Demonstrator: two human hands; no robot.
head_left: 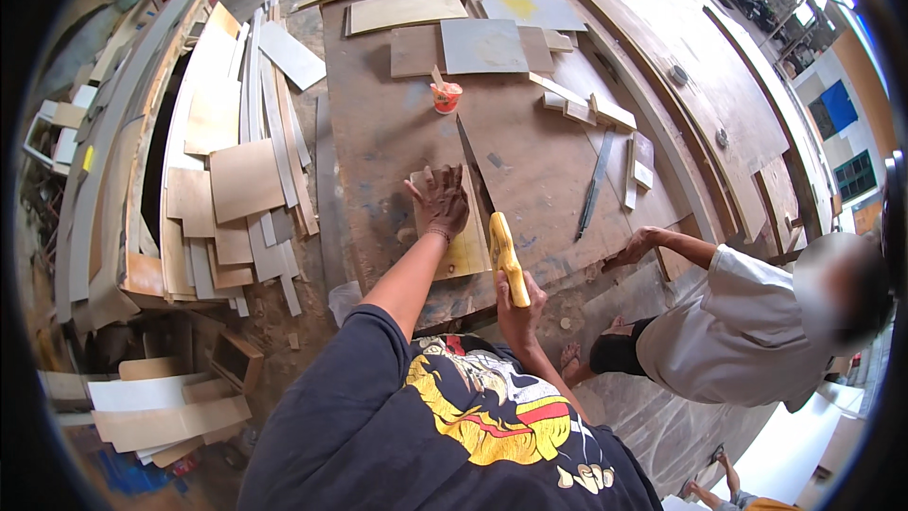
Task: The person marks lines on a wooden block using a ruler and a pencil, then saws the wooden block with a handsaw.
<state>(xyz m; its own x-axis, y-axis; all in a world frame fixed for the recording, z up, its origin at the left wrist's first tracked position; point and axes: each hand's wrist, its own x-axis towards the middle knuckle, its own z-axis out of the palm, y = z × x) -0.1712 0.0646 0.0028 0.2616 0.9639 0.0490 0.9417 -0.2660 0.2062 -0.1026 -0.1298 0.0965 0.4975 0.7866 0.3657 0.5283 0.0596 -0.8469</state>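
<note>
My left hand (443, 201) lies flat with fingers spread on a small light wooden board (463, 257), pressing it against the brown workbench (378, 138). In my right hand (521, 311) is the yellow handle of a handsaw (506, 248), gripped near the bench's front edge. Its dark, tapering blade points away from me along the board's right side. Whether the teeth touch the wood I cannot tell. Just beyond the saw tip stands a red and white cup (446, 101) with a wooden stick in it.
A long dark metal strip (596, 185) and wood offcuts (610, 112) lie to the right. Flat panels (484, 46) cover the bench's far end. Stacked boards (248, 178) fill the left. At the right, a person in a light shirt (728, 322) rests a hand on the bench edge.
</note>
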